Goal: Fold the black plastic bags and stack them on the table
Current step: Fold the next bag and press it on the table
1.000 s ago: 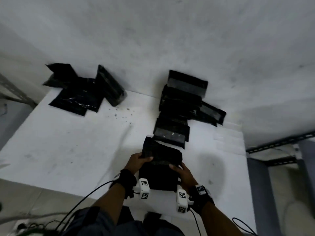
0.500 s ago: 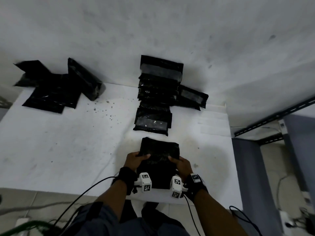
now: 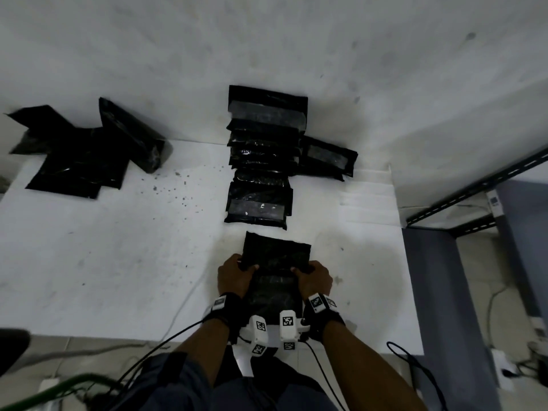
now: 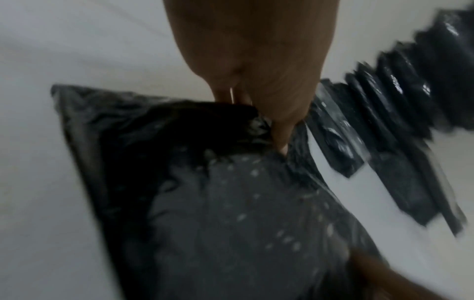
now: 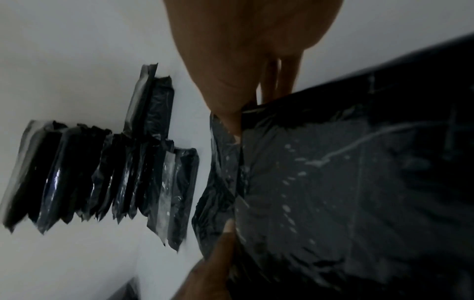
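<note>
On the white table [image 3: 118, 262], from my head view, I hold the bag [image 3: 275, 280] at the near edge, its long axis running away from me, left hand [image 3: 234, 275] and right hand [image 3: 315, 278] equally near, pinching its sides. Left wrist view: fingers clamp a fold. Right wrist view: the folded row [image 5: 102, 176] lies just beyond.

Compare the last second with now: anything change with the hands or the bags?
Little changed. Left hand and right hand keep gripping the side edges of the black plastic bag being folded on the white table. Row of folded bags and loose bags at far left stayed put; only the camera view shifted.
</note>
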